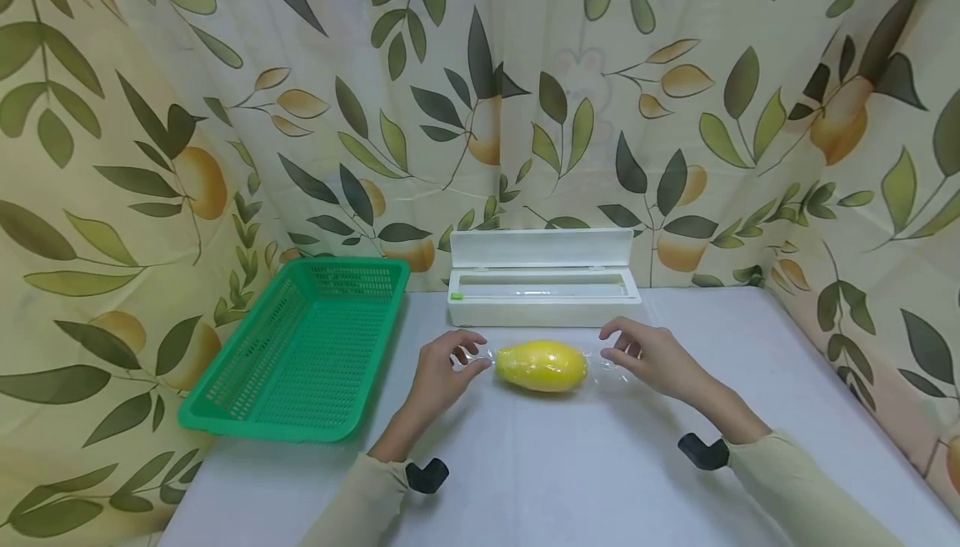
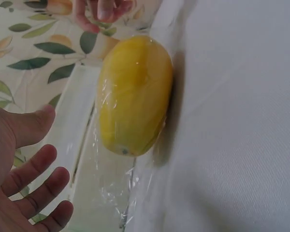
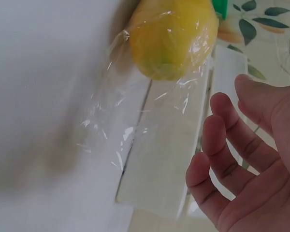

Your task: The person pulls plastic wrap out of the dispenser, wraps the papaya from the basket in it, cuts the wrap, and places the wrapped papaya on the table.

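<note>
At the centre of the head view a yellow mango [image 1: 542, 365], wrapped in cling film [image 3: 135, 130], lies on the white table [image 1: 600, 480]. The left hand [image 1: 442, 372] and right hand [image 1: 652, 359] flank it, fingers relaxed and spread, grasping nothing (the loose film ends trail beside each). Twisting or tucking both ends snugly under the fruit would likely seal it best. A green basket [image 1: 300, 355] sits at left, the film dispenser [image 1: 542, 280] behind.
</note>
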### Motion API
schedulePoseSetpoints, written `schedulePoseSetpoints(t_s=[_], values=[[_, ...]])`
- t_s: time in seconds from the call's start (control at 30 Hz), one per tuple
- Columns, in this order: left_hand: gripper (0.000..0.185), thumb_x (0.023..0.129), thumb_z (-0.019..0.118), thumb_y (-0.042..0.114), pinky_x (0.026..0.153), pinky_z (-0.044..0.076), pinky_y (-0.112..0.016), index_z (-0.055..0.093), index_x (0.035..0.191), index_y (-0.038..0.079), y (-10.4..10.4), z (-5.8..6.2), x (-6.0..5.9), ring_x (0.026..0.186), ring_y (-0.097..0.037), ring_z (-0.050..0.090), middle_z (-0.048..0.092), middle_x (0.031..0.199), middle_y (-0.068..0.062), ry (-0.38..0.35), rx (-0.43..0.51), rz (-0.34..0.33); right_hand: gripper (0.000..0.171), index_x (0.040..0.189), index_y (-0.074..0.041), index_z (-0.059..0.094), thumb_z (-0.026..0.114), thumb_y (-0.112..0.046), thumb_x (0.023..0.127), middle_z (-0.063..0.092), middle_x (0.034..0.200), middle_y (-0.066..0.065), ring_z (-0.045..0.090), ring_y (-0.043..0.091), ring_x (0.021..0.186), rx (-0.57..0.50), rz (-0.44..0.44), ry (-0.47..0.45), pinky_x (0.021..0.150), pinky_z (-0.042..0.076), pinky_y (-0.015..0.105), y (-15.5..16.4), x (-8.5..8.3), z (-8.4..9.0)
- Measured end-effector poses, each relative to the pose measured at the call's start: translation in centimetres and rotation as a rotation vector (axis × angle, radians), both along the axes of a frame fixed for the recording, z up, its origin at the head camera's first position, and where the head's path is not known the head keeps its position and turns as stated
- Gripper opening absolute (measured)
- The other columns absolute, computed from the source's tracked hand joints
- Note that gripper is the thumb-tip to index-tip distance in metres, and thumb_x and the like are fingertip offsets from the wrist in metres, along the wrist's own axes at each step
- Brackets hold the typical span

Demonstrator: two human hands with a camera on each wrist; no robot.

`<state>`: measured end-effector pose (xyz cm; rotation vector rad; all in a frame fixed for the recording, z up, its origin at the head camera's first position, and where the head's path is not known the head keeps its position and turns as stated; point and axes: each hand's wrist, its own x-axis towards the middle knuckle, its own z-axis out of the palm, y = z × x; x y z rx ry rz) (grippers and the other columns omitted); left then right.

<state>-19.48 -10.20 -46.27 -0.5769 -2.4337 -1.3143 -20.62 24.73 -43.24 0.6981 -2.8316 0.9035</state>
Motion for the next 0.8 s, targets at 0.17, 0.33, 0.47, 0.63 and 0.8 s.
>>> schedulePoseSetpoints(t_s=[0.17,0.33,0.47,0.63,0.8], values=[[0.026,0.084,0.085,0.006,0.069,0.056,-0.031,0.073,0.108,0.009,0.7,0.2,0.0,0.08,-0.031,0.068,0.071,0.091,-0.009,-0.013,0.002,0.003,0.025,0.114,-0.014,0.065,0.077,-0.011,0.092,0.065,0.079,-0.008,0.057,0.011,0.069,-0.01,0.02,0.007,0.059,0.051,0.025,-0.8,-0.4,0.1],[0.025,0.084,0.084,0.004,0.07,0.057,-0.033,0.073,0.105,0.008,1.1,0.2,0.1,0.079,-0.028,0.066,0.071,0.09,-0.008,0.009,0.007,-0.001,0.025,0.114,-0.014,0.066,0.077,-0.01,0.092,0.066,0.08,-0.008,0.058,0.011,0.07,-0.015,0.037,0.019,0.061,0.052,0.025,-1.4,-0.5,0.3],[0.024,0.083,0.085,0.005,0.071,0.057,-0.034,0.074,0.104,0.009,1.8,0.0,0.5,0.078,-0.023,0.065,0.071,0.09,-0.005,0.031,-0.009,0.022,0.023,0.111,-0.014,0.067,0.077,-0.008,0.091,0.066,0.079,-0.008,0.058,0.009,0.069,-0.027,0.072,0.058,0.061,0.052,0.025,-2.2,-0.8,0.5],[0.023,0.083,0.086,0.012,0.07,0.051,-0.029,0.074,0.103,0.01,3.4,-0.2,1.3,0.078,-0.019,0.062,0.071,0.09,-0.004,0.031,-0.054,0.082,0.022,0.112,-0.013,0.071,0.077,-0.007,0.091,0.067,0.082,-0.007,0.058,0.009,0.071,-0.026,0.123,0.072,0.063,0.052,0.025,-3.7,-1.8,1.0],[0.02,0.082,0.087,0.017,0.06,0.044,-0.021,0.075,0.098,0.012,5.5,-0.5,2.0,0.067,-0.013,0.056,0.067,0.082,-0.001,0.037,-0.091,0.106,0.022,0.112,-0.012,0.074,0.078,-0.008,0.09,0.07,0.089,-0.005,0.06,0.011,0.078,-0.002,0.162,0.058,0.069,0.055,0.029,-5.4,-3.0,1.1]])
